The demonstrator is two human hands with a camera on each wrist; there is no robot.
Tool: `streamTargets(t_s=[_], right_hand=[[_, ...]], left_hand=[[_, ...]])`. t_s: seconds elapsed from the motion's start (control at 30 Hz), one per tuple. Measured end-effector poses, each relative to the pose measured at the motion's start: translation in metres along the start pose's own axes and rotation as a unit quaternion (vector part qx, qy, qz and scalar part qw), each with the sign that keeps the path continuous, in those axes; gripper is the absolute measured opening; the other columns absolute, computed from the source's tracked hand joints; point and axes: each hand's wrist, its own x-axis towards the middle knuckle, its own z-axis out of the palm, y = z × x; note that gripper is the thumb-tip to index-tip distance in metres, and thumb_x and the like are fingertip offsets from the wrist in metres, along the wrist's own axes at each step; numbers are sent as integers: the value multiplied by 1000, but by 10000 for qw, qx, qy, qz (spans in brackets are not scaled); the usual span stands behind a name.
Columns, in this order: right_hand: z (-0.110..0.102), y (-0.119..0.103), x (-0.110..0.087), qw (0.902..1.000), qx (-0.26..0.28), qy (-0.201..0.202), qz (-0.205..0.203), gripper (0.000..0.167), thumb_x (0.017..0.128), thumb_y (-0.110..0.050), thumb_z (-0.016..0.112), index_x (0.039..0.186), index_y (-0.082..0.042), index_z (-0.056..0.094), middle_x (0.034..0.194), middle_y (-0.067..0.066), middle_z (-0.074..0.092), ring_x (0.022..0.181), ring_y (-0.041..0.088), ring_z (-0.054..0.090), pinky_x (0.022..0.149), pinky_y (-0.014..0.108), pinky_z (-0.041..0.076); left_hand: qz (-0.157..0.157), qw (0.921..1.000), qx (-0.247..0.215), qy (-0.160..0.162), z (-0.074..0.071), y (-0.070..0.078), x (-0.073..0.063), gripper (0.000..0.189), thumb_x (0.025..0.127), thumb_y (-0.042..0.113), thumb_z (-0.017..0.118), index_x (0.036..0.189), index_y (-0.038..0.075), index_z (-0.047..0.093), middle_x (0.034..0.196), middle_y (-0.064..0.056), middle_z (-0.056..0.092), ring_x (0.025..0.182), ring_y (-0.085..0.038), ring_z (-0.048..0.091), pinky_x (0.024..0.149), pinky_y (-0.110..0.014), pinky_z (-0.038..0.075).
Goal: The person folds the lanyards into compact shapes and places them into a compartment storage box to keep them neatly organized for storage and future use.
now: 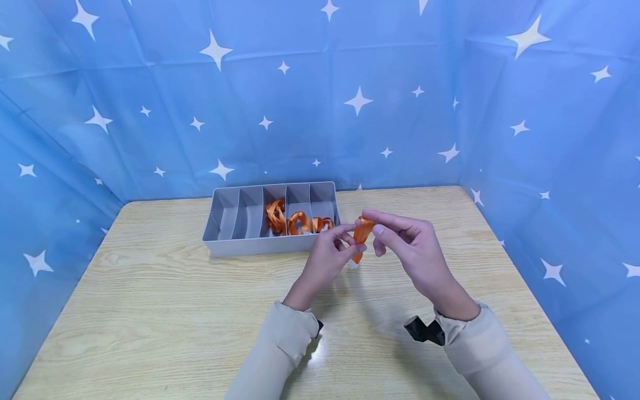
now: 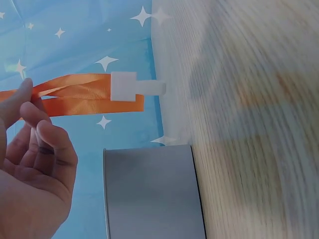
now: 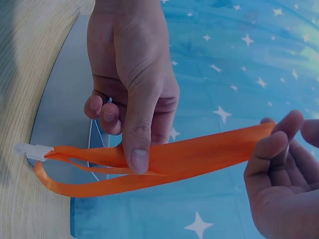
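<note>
An orange lanyard (image 1: 363, 230) with a white plastic clip (image 2: 123, 86) hangs lengthwise between the two hands, clip end down above the table. The left hand (image 1: 327, 255) pinches the folded strap between thumb and fingers, partway along it. At the strap's upper end, the right hand (image 1: 417, 250) holds the fold at its fingertips; its index finger reaches over the top. In the right wrist view, the strap (image 3: 209, 152) stretches flat between the hands, while a loose loop bows out near the clip. Exactly how the right fingers grip the fold is partly hidden.
Left of the hands, a grey divided tray (image 1: 260, 246) stands at the back of the wooden table (image 1: 165, 311). Coiled orange lanyards (image 1: 275, 216) lie in its middle and right compartments. A blue star-patterned curtain (image 1: 300, 94) encloses the back and sides.
</note>
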Motion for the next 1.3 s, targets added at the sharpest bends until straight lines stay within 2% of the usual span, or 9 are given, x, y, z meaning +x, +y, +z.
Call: streamTargets(t_s=[0.17, 0.43, 0.6, 0.77, 0.9, 0.97, 1.1, 1.2, 1.3], right_hand=[[-1, 0, 0, 9999, -91, -79, -28, 29, 101, -7, 56, 127, 4, 65, 93, 12, 71, 67, 20, 57, 75, 29, 51], [-2, -1, -1, 9998, -98, -158, -46, 29, 101, -7, 56, 127, 5, 65, 87, 8, 70, 67, 20, 58, 74, 29, 51], [-2, -2, -3, 9998, -119, -162, -79, 28, 101, -7, 56, 126, 4, 65, 84, 6, 69, 67, 20, 58, 75, 29, 50], [-1, -3, -4, 9996, -119, -178, -159, 28, 100, -3, 58, 125, 5, 66, 92, 9, 71, 68, 20, 58, 71, 28, 51], [2, -4, -6, 9995, -161, -198, -176, 28, 98, 0, 59, 124, 4, 66, 96, 8, 71, 67, 20, 59, 68, 28, 52], [3, -5, -7, 9994, -216, -210, -182, 28, 98, 0, 59, 124, 3, 67, 92, 6, 70, 67, 19, 59, 68, 28, 52], [5, -7, -10, 9993, -200, -239, -215, 29, 98, 2, 58, 125, 4, 65, 95, 7, 71, 66, 19, 58, 66, 27, 52], [6, -9, -12, 9992, -247, -246, -218, 29, 98, 1, 58, 127, 3, 65, 100, 7, 72, 65, 20, 58, 65, 27, 51], [6, -10, -13, 9990, -303, -262, -175, 30, 99, -1, 58, 128, 1, 64, 102, 8, 73, 65, 20, 58, 64, 28, 50]], left_hand=[[88, 10000, 31, 12, -2, -1, 2, 38, 88, 13, 77, 124, 9, 69, 83, -1, 65, 59, -14, 48, 52, -19, 40], [109, 9995, 280, 33, -3, 0, 5, 28, 89, 15, 75, 116, 9, 74, 84, 0, 66, 60, -14, 48, 52, -19, 40], [295, 9986, 432, 120, -3, -2, 5, 17, 90, 17, 74, 104, 9, 78, 85, 2, 69, 65, -15, 50, 55, -20, 43], [576, 9951, 701, 387, -5, -3, 4, 14, 89, 17, 76, 100, 9, 80, 91, 0, 66, 71, -13, 54, 57, -22, 48], [790, 9899, 1008, 605, -7, -3, 4, 16, 91, 21, 74, 99, 8, 80, 89, 0, 67, 67, -11, 55, 55, -22, 49], [817, 9890, 1044, 653, -8, -3, 4, 16, 92, 22, 73, 100, 9, 79, 87, 1, 68, 65, -10, 55, 54, -22, 48], [952, 9861, 1106, 789, -10, -1, 5, 13, 93, 14, 71, 101, 7, 78, 87, -2, 70, 62, -11, 55, 53, -21, 48], [1122, 9809, 1185, 1055, -12, 0, 6, 13, 92, 6, 69, 102, 4, 77, 89, -7, 72, 62, -13, 56, 52, -21, 49], [1157, 9782, 1086, 1339, -16, 3, 7, 15, 92, 3, 67, 103, 3, 77, 90, -9, 73, 64, -14, 57, 53, -21, 50]])
